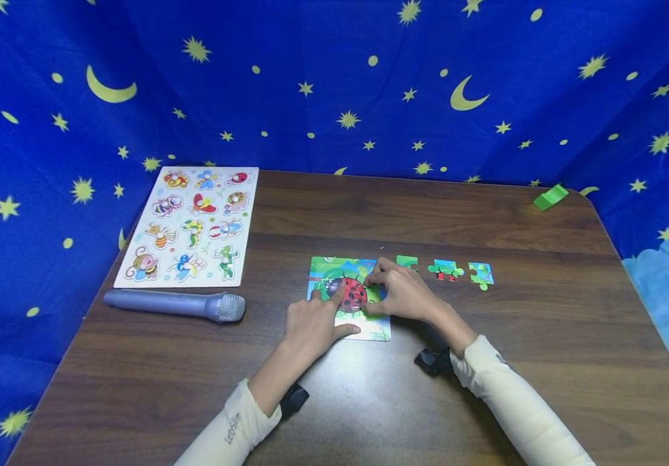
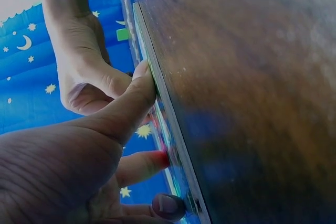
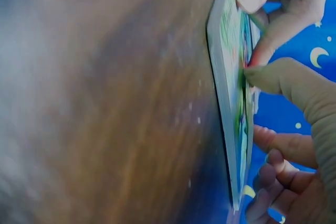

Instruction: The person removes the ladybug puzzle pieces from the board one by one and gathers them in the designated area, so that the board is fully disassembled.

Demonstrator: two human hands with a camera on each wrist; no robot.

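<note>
A ladybug jigsaw puzzle (image 1: pixel 374 332) lies flat on the table in front of me, its red, black-spotted ladybug (image 1: pixel 354 296) showing between my hands. My left hand (image 1: pixel 311 323) rests on its left side, index fingertip pressing on the ladybug and thumb (image 2: pixel 137 95) at the near edge. From the right, my right hand (image 1: pixel 407 292) pinches a green puzzle piece (image 1: pixel 376 292) across its width, with the thumb on the near side and the index finger on the far side. That piece is partly hidden by the fingers and overlaps the board beside the ladybug.
Loose puzzle pieces (image 1: pixel 445 269) lie in a row right of the board. At the left are a white insect peg board (image 1: pixel 180 226) and a purple toy microphone (image 1: pixel 174 304). A green block (image 1: pixel 550 197) sits at the far right corner. Blue star-patterned cloth (image 1: pixel 334 84) hangs behind the table.
</note>
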